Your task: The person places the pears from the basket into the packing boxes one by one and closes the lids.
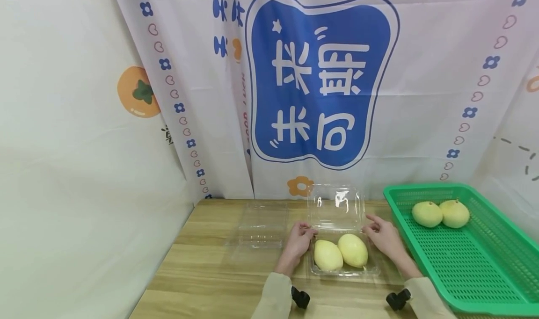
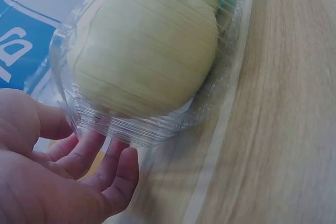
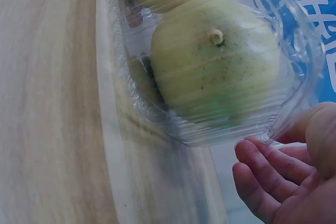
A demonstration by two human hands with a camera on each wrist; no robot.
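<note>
Clear plastic clamshell (image 1: 343, 273) holding two yellow fruits (image 1: 353, 250) sits on the wooden table (image 1: 202, 258) between left hand (image 1: 298, 239) and right hand (image 1: 384, 237), partly curled fingers (image 3: 268, 174) pinching its opposite sides near the hinge (image 1: 337, 229).

I hold a clear box (image 1: 342, 274) by both sides on the table (image 1: 202, 263); its lid (image 1: 332, 209) is raised open toward the back edge. Inside, two rounded, pale-yellow fruits (image 1: 353, 250) lie side by side, one speckled and stubby-stemmed.

Pale yellow noted on fruits (image 1: 353, 250); basket (image 1: 492, 306) coloured green; surface (image 1: 189, 263) wood-grained, brown; white curtain (image 1: 210, 132) patterned with blue flowers, pink hearts.
</note>
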